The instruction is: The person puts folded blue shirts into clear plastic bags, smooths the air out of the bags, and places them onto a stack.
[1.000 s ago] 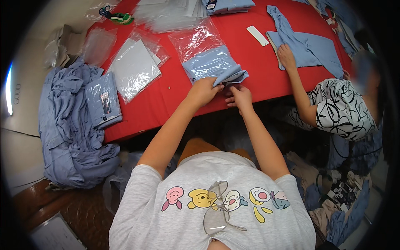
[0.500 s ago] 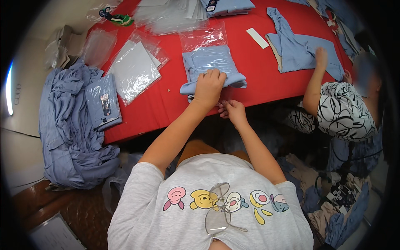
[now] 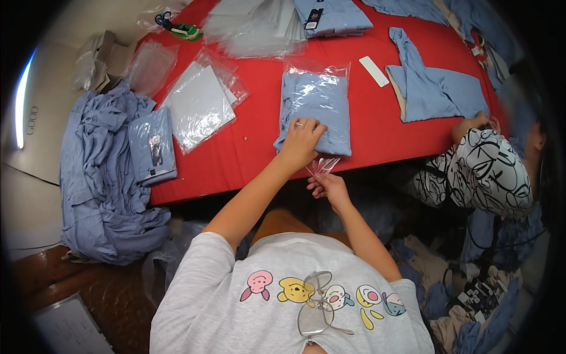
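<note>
A folded blue garment (image 3: pixel 312 97) lies inside a clear plastic bag (image 3: pixel 332 66) at the table's near edge. My left hand (image 3: pixel 302 141) presses on the near part of the garment, its fingers curled; the fingertips are partly hidden. Just off the edge, my right hand (image 3: pixel 330 190) is closed on the bag's gathered near end, which stretches tight from the garment toward me. A second bagged blue garment (image 3: pixel 152 144) with a dark tag lies at the table's left edge.
The red-covered table (image 3: pixel 259 130) also holds clear bags with white boards (image 3: pixel 200 109), stacked clear sleeves (image 3: pixel 253 29), a green tape dispenser (image 3: pixel 187 32) and a white strip (image 3: pixel 374 72). Rumpled blue clothes (image 3: pixel 103 177) hang at left. A co-worker's hand (image 3: pixel 471 125) touches another blue garment (image 3: pixel 433 88).
The bag now covers the garment down to its near edge, and my right hand has drawn its end toward me. The garment lies flatter. The co-worker's hand has moved nearer the table edge.
</note>
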`<state>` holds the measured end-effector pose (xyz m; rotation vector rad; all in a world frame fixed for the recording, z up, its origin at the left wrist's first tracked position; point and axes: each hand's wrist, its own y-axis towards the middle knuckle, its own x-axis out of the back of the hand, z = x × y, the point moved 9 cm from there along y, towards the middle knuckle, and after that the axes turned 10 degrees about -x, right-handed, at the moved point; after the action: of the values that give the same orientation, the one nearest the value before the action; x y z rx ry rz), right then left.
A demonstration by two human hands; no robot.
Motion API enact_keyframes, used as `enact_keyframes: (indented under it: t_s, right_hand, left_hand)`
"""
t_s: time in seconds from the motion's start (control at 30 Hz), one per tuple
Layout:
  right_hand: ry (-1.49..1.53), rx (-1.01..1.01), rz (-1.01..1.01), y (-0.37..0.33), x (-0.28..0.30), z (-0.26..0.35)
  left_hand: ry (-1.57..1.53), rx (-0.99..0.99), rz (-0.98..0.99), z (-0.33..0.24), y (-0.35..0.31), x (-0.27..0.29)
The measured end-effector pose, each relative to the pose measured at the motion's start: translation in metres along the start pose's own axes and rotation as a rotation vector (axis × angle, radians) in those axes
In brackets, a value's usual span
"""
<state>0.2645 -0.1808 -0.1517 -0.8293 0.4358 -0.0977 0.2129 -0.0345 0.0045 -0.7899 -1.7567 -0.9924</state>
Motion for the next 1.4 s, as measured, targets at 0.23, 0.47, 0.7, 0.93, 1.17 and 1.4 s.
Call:
enact_keyframes:
  t_s: [0.23,0.47,0.7,0.93,1.17,1.4]
  right_hand:
    - [0.086,-0.064,-0.015,-0.023,0.002,-0.005]
    - [-0.151,0.227,0.016,-0.069,0.025,0.018]
    - [-0.869,1.014,-0.394,-0.038,-0.050,0.139]
    - [-1.492,1.026,-0.518,0.050,-0.081,0.184]
    - [-1.521,1.000,-0.416,0.053,-0.079,0.167]
    - [-1.477,0.692,-0.863,0.038,-0.070,0.179]
  left_hand:
    - [-0.042,0.069,-0.167,0.034,0.031,0.009]
    - [0.013,-0.086,-0.155,0.015,-0.003,0.018]
    - [-0.036,-0.139,-0.294,-0.026,-0.013,0.061]
    - [-0.385,-0.105,-0.127,-0.039,-0.037,0.040]
    - [-0.552,0.278,-0.181,0.054,-0.052,0.040]
    - [-0.048,0.145,0.076,0.134,0.021,-0.019]
